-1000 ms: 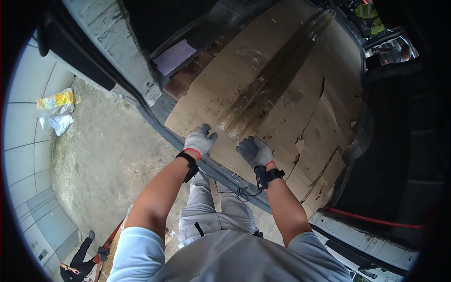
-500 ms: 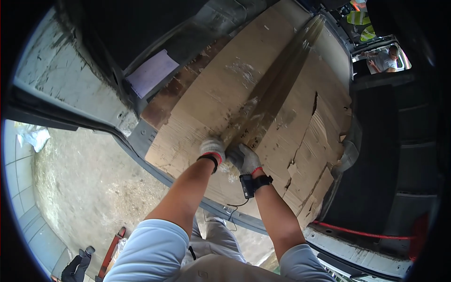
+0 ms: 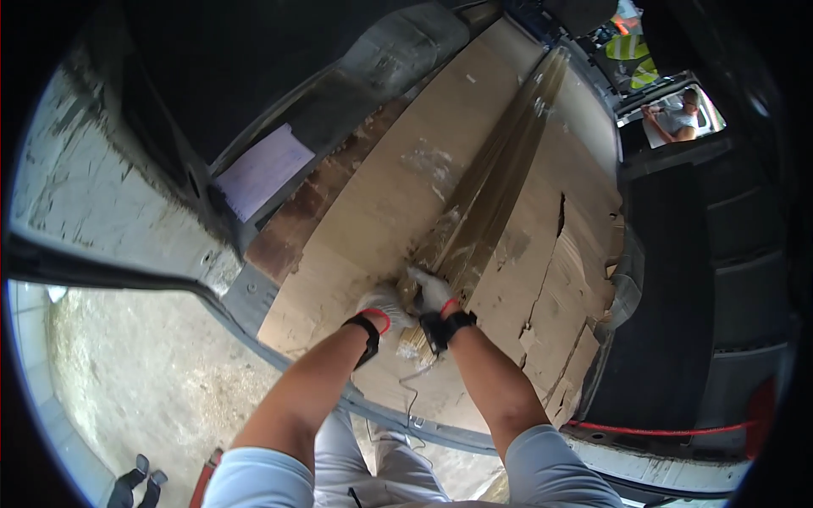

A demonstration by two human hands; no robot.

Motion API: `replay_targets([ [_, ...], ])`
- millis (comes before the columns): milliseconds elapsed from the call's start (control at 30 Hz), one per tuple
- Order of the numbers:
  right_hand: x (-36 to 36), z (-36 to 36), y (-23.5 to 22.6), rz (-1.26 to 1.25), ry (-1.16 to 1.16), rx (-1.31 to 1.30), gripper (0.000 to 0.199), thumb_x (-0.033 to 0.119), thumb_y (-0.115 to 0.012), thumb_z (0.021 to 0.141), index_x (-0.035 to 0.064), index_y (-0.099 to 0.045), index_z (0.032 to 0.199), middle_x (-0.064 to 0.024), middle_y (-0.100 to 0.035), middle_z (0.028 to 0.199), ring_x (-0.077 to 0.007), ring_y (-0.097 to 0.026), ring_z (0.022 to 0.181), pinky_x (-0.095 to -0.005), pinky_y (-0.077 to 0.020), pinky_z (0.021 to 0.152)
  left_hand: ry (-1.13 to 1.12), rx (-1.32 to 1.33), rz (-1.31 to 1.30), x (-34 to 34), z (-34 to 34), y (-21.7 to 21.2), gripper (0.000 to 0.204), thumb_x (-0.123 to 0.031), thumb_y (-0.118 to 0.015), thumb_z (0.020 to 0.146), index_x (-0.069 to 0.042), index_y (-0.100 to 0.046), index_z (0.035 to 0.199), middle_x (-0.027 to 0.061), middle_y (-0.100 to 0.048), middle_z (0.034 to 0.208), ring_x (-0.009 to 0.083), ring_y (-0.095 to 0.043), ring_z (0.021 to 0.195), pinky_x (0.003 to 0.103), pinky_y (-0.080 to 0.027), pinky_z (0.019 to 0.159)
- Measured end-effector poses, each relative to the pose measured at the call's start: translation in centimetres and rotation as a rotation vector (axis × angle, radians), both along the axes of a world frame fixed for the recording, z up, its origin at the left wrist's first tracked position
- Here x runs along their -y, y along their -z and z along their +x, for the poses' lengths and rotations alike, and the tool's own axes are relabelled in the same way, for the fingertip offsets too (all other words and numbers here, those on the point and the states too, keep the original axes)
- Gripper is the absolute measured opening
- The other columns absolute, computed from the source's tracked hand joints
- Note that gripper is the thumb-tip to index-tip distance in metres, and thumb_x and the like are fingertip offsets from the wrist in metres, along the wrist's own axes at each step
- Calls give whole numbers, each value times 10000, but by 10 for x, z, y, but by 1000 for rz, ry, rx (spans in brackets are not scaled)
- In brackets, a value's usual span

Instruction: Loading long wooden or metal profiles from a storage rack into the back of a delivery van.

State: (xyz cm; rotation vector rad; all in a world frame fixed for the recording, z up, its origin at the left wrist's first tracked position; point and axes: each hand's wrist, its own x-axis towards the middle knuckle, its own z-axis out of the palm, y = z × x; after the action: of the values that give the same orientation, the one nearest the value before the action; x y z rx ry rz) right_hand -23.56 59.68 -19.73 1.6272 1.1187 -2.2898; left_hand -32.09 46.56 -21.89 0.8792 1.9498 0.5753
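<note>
Both gloved hands, left hand [image 3: 383,306] and right hand [image 3: 430,292], grip closed on the long plastic-wrapped bundle [image 3: 495,182] atop the brown cardboard sheet [image 3: 381,212]; I'd pull low and straight.

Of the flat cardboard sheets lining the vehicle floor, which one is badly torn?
The cardboard sheet on the right, beside the dark side wall: a long crack runs down it and its edges are ragged. The cardboard sheet on the left lies whole, only scuffed pale.

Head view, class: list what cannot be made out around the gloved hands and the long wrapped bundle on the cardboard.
- Near end of the wrapped bundle: covered by the left hand and right hand.
- Bundle contents: blurred by glare on the clear wrap.
- Fingertips: curled out of sight.
- Cardboard sheets: what lies underneath is hidden.
</note>
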Motion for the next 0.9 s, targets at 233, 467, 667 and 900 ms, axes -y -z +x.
replay_targets([
  [233, -10, -21, -18, -172, 46, -128, 459, 326, -669, 927, 67, -618, 1303, -106, -658, 1219, -232, -599, 1134, -377, -495, 947, -234, 754, 135, 13, -11, -26, 627, -332, -833, 665, 9, -676, 1167, 146, -718, 1104, 221, -673, 995, 354, -535, 852],
  [467, -49, 3, 28, 326, -222, 9, 514, 378, -669, 901, 70, -615, 1309, -128, -661, 1201, -245, -616, 1089, -392, -499, 931, -215, 704, 190, 1, 6, -37, 463, -267, -793, 671, 0, -724, 1043, 133, -744, 943, 222, -699, 867, 351, -542, 770],
  [667, 40, -15, -84, 250, -62, 186, 490, 412, -686, 867, 50, -660, 1195, -127, -685, 1105, -240, -650, 958, -383, -528, 838, -75, 467, 78, 37, 21, -80, 437, -340, -757, 678, -7, -739, 961, 150, -740, 919, 249, -703, 867, 363, -541, 767],
  [900, 155, 98, -79, -172, 74, -119, 239, 297, -614, 957, 62, -630, 1002, -124, -675, 943, -289, -671, 833, -452, -555, 800, -176, 466, 46, 182, 114, -131, 548, -424, -720, 720, -1, -693, 1067, 194, -723, 917, 297, -706, 863, 400, -544, 781],
])
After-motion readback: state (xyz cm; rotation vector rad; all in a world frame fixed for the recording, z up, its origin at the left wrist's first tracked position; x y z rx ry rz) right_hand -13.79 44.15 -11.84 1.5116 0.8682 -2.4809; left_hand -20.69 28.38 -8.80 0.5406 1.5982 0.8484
